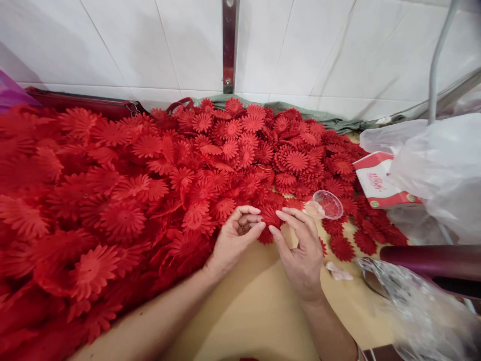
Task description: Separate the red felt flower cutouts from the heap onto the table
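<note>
A large heap of red fabric flower petals [124, 195] covers the left and middle of a tan table [255, 311]. My left hand [235, 239] rests at the heap's near edge with fingers curled, pinching a red flower piece [267, 226]. My right hand [300, 250] is just to its right, fingers spread, fingertips touching the same flower piece. A small clear plastic cup [327, 204] lies tipped on the flowers just beyond my right hand.
A red-and-white carton [378, 183] and white plastic bags [439, 165] sit at the right. A dark maroon bar [432, 258] and crinkled clear plastic [417, 311] lie at the near right. A white tiled wall with a metal strip [229, 45] stands behind.
</note>
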